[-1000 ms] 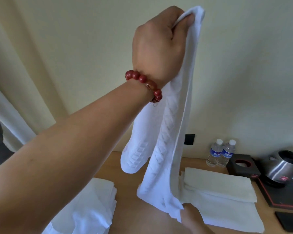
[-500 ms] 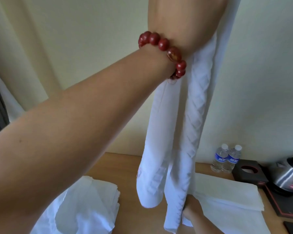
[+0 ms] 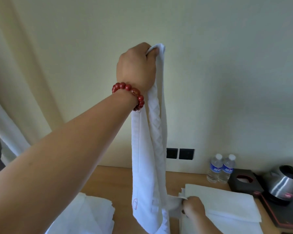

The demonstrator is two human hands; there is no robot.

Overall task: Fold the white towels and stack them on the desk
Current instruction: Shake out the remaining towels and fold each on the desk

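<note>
Loose pile [image 3: 85, 215] sits low left on the desk [image 3: 112, 179]; your left hand [image 3: 135, 68] is raised high, fingers curled tight round the top end of the towel [image 3: 147, 159], which hangs long axis vertical, bunched, its bottom just above the desk. Your right hand [image 3: 194, 208] is low, pinching a bottom corner, just left of the folded stack [image 3: 227, 205]. Likely next: spread the corners apart; open room between pile and stack, bottles [image 3: 221, 168] and kettle [image 3: 285, 183] crowd the far right.

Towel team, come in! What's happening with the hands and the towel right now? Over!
Left hand grips hanging towel high. Right hand pinches its lower edge. Folded towels lie just behind. Over.
</note>
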